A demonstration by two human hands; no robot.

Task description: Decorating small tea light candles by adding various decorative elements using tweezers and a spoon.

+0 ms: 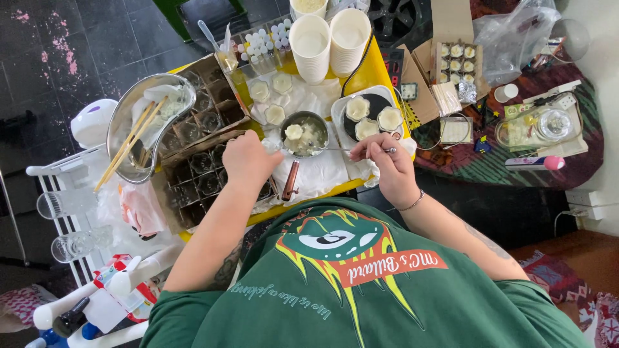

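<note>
Gripping a spoon (351, 149), the right hand (387, 164) dips it into the pot (305, 133); the left hand (248, 158), clenched beside the pot, steadies it.

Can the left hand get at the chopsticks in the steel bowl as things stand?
Probably yes. The left hand rests by the small pot, apparently empty, and the chopsticks lie in the steel bowl on its own side. Only the low cardboard divider box lies between, nothing tall.
</note>
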